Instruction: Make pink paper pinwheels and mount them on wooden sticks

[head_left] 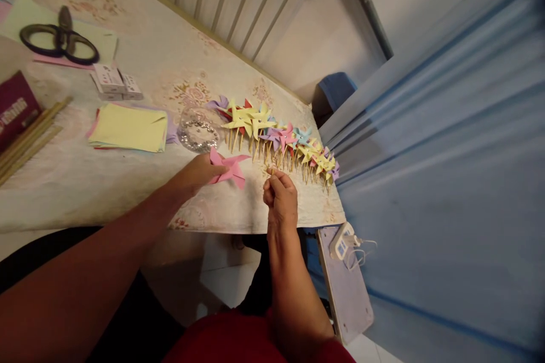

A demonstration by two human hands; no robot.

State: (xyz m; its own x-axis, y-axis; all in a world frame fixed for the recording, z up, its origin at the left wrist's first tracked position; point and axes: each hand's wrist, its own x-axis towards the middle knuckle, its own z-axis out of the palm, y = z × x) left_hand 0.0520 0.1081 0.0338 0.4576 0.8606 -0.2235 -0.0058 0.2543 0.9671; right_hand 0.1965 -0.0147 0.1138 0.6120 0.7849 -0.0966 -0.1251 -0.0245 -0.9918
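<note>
My left hand (205, 172) grips a pink paper pinwheel (231, 170) by one side, above the front part of the table. To its right, my right hand (281, 190) is closed in a pinch, its fingertips on something too small to make out. Beyond both hands, a row of finished pinwheels (284, 137) on thin sticks lies on the cloth, in yellow, pink, purple, blue and red. A clear bag of small shiny metal pieces (198, 135) lies just behind my left hand.
On the left are stacked yellow paper squares (130, 127), small white boxes (113, 80), dark scissors (63, 42) on paper sheets, wooden sticks (29, 144) and a purple box (17, 109). A power strip (342, 241) sits on a stool beside the blue curtain (443, 181).
</note>
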